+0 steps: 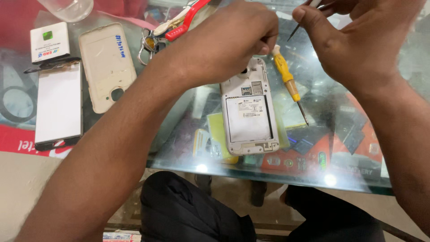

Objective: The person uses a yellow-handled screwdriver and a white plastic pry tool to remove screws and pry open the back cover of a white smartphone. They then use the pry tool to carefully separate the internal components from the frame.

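Nearby, a yellow screwdriver [287, 77] lies beside the opened phone [249, 112].

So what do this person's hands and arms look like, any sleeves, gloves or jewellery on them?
Both arms are bare as far up as the head view shows: no sleeves reach the forearms. The left hand and right hand wear no gloves, and no rings, watch or bracelet show on the visible fingers and wrists. Fingernails are short and unpainted. Dark trousers cover the lap below the glass table.

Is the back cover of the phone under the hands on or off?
Off. The phone lies face down with its inner frame and card slots bare; a loose cover lies apart on the left.
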